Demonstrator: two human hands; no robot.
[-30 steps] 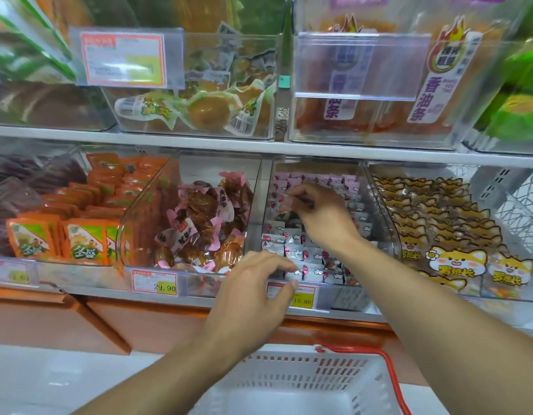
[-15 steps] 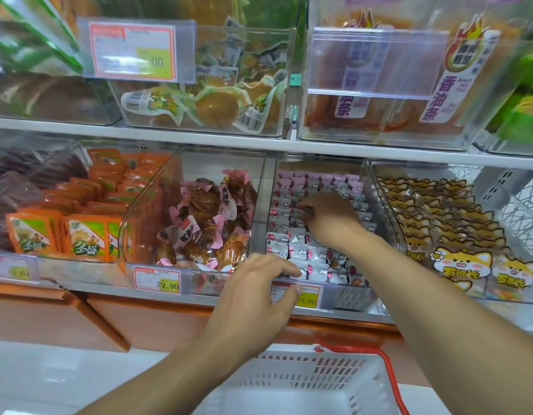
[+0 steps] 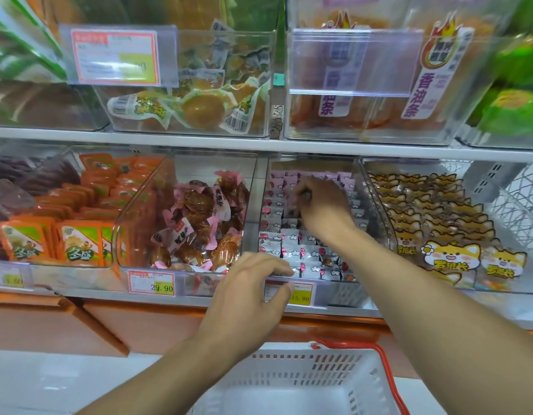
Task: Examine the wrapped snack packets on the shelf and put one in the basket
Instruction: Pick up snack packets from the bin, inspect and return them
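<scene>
Reaching into the clear bin [image 3: 376, 205] of small pink-and-white wrapped snack packets [image 3: 292, 253] on the lower shelf [image 3: 199, 142], the right hand [image 3: 325, 205] has its fingers curled down among the packets toward the back of the bin; a small dark item sits at the fingertips [image 3: 304, 194], but blur makes it impossible to confirm what is pinched, so whether this hand grips a packet or merely touches the rows cannot be told. Packets stand in tidy rows, front to back, filling the bin. Left hand [image 3: 250, 298] rests at the front lip of the same bin, fingers slightly bent over the edge, thumb near the yellow price tag [image 3: 301, 296] reading 15.80; it holds nothing. Head view only. White plastic basket [image 3: 304, 369] with a red handle [image 3: 384, 372] sits below the shelf, between the two forearms, interior visible with no packet in it. Neighbouring bins: brown snacks in pink-edged wrappers [image 3: 199, 223] to the left, tagged 29.90 [image 3: 151, 284]; orange packets [image 3: 76, 244] further left; yellow cat-print packets [image 3: 450, 256] to the right. Upper shelf carries clear bins of vacuum-packed yellowish items [image 3: 199, 106] and orange strips with purple labels [image 3: 414, 94]. Image is soft toward the edges.
</scene>
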